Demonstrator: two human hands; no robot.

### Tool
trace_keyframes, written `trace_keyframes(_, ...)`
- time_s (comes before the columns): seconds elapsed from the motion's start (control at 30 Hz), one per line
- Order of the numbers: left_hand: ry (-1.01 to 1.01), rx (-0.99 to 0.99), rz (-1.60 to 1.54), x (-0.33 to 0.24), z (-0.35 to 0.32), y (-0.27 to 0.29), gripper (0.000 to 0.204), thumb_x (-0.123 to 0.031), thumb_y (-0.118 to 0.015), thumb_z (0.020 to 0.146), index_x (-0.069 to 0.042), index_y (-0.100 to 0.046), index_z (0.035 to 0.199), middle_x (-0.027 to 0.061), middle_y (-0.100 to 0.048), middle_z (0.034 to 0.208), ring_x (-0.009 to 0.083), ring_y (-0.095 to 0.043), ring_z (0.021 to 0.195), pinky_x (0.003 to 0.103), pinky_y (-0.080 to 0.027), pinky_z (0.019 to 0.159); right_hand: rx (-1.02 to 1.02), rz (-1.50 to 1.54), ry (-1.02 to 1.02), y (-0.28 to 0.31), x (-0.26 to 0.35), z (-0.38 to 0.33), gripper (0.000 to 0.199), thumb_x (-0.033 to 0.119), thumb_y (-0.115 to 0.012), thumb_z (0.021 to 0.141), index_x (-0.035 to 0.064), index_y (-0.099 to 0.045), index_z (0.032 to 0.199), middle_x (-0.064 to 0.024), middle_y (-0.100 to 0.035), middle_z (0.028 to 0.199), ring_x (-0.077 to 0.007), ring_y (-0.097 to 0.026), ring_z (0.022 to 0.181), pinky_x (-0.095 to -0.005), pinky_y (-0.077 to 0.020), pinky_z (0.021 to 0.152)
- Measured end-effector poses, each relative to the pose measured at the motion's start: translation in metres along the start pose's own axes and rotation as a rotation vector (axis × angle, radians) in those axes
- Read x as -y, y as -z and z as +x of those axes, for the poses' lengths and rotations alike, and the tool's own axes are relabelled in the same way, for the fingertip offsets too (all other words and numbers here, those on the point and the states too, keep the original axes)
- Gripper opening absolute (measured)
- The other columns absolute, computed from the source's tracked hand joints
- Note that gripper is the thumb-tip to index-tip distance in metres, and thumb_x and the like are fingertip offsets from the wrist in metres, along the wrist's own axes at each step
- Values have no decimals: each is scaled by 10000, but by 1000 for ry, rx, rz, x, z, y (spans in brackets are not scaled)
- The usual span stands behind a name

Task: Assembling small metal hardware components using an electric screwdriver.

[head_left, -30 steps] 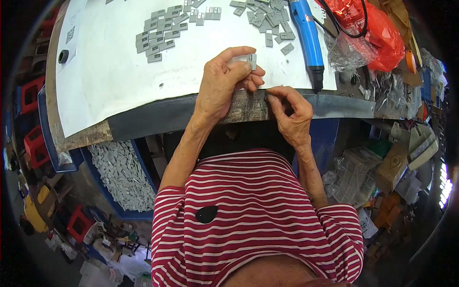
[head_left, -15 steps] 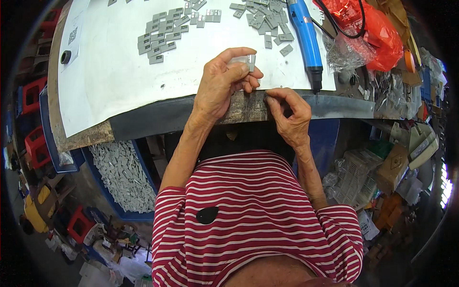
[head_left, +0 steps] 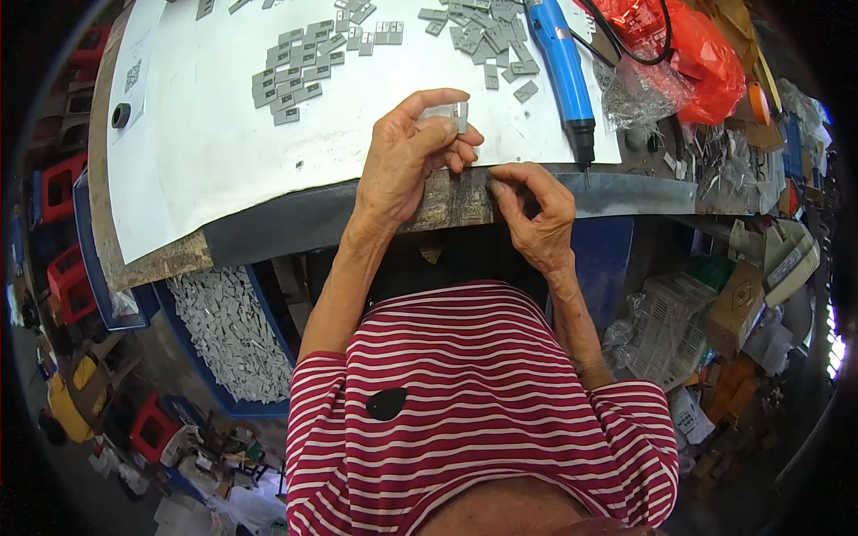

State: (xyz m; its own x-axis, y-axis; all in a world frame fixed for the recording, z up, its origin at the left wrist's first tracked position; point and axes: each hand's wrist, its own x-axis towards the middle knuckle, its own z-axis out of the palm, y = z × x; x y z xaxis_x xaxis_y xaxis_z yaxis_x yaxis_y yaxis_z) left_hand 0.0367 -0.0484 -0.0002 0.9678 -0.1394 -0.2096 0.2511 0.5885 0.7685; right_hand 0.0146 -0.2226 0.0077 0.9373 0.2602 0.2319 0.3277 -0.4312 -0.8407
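Between the thumb and forefinger of my left hand [head_left: 402,152] is a small grey rectangular piece [head_left: 461,117], held upright over the white sheet [head_left: 241,147]. To its right, at the table's front edge, my right hand [head_left: 542,214] is closed in a pinch. Its thumb tip and forefinger tip meet, and whatever they hold, if anything, is too small to make out. Similar grey pieces [head_left: 288,87] lie in loose rows on the sheet beyond my left hand. Another heap of them [head_left: 490,40] spreads farther right.
A blue electric screwdriver [head_left: 563,67] lies right of the heap, its bit toward me. Beyond it are a red plastic bag [head_left: 706,76] and clear wrap [head_left: 645,94]. A black ring [head_left: 121,115] sits far left. Below the table, a blue bin [head_left: 228,335] holds many grey pieces.
The whole view has shifted slightly, so the table's contents appear a little farther left. Both hands keep nearly the same pose, and the grey piece stays in my left fingers.
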Motion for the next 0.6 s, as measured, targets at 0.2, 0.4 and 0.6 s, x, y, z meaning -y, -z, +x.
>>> trace_keyframes(0.2,-20,-12,18,1,-1,-2,307,-47,-502,838,35,-487,1134,162,-631,806,134,-610,648,212,-502,568,-7,-15,19,0,1,-1,113,-33,-615,719,-3,-603,828,-67,-575,697,-115,-493,520,-224,-375,451)
trace_keyframes(0.4,-23,-13,66,2,0,-7,314,-37,-502,837,45,-480,1139,166,-627,811,131,-605,649,212,-500,576,-18,-17,3,2,1,-1,118,-26,-616,718,4,-603,831,-70,-568,686,-131,-504,522,-234,-387,455)
trace_keyframes(0.6,6,-51,80,-2,-4,-6,282,-46,-509,851,57,-481,1112,174,-613,837,150,-580,649,239,-481,601,-23,68,27,1,3,-2,127,-31,-615,726,13,-612,846,-42,-576,712,-85,-488,544,-204,-374,473)
